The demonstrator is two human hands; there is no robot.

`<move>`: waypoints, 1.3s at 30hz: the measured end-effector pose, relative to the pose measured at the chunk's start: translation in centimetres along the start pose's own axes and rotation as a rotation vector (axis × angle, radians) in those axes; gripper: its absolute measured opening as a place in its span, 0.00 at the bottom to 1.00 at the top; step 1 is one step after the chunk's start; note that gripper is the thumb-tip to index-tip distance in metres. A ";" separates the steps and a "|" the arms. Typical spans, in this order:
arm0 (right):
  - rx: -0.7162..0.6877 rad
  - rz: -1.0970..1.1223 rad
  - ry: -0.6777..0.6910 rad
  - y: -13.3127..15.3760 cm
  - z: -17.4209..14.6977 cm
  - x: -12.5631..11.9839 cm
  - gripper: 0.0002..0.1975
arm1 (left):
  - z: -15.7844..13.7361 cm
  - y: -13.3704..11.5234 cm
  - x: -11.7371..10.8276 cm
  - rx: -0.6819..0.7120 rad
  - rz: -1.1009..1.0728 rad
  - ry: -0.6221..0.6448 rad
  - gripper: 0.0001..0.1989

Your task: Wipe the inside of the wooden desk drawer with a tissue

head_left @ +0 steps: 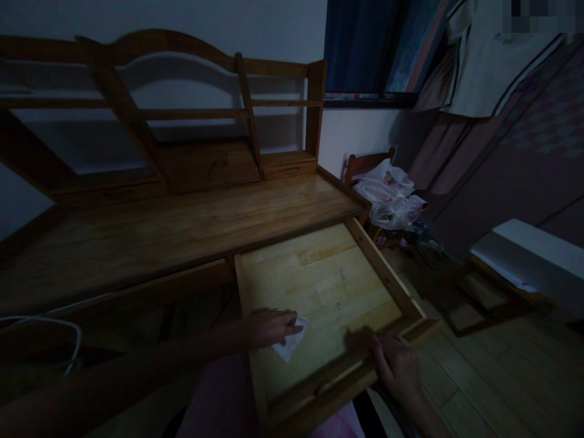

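Note:
A wooden drawer (319, 286) is pulled out from under the desk, and its pale bottom panel shows a few small dark marks. Inside it, near the left side, my left hand (274, 328) presses a white tissue (292, 347) with closed fingers; part of the tissue sticks out beneath them. My right hand (396, 365) grips the front board of the drawer near its right corner, with the fingers curled over the top edge.
Behind the drawer stretches the wooden desktop (182, 225) with a shelf unit (205, 112) at its back. A chair with white plastic bags (387, 188) stands beyond the desk's right end. At right is a stool (483, 292) bearing a pale flat object. A white cable (68, 322) hangs at left.

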State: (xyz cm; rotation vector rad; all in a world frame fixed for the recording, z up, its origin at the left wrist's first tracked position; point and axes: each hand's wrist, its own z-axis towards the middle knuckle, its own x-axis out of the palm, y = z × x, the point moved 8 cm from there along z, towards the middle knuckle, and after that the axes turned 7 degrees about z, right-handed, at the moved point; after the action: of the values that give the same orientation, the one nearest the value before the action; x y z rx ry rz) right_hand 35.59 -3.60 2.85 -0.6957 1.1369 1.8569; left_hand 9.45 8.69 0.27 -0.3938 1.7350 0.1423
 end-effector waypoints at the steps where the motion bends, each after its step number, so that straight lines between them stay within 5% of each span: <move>1: 0.002 0.007 0.005 -0.1 0.0 0.1 0.17 | 0.0 0.4 0.2 -0.050 -0.071 0.010 0.18; 4: -0.001 0.006 0.004 -0.3 -0.2 0.2 0.17 | 0.0 1.4 -0.2 -0.170 -0.203 -0.005 0.14; 9: 0.003 -0.017 0.007 -0.4 -0.2 0.3 0.17 | 1.1 0.4 -2.0 0.019 0.096 -0.085 0.22; 18: -0.006 -0.026 -0.002 -0.1 0.0 0.1 0.18 | 4.8 1.6 -0.9 -0.093 0.255 -0.099 0.28; 24: -0.016 -0.012 -0.013 0.0 0.0 -0.1 0.17 | 5.2 -2.1 -1.1 0.026 0.169 -0.142 0.28; 30: -0.010 -0.019 -0.013 0.0 0.0 0.0 0.17 | 2.8 -7.6 -0.5 0.386 -0.026 -0.132 0.27; 34: 0.012 -0.015 0.004 -0.3 -0.1 0.3 0.17 | 4.1 -4.7 -0.9 0.314 -0.012 -0.159 0.28; 39: 0.015 -0.013 0.001 -0.1 0.0 0.1 0.18 | 10.7 2.7 -2.9 0.039 0.076 -0.280 0.28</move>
State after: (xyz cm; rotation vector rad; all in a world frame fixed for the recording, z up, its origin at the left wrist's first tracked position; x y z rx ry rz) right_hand 35.63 -3.52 2.69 -0.6938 1.1435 1.8357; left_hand 18.88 15.07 0.61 -0.2656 1.4748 0.2079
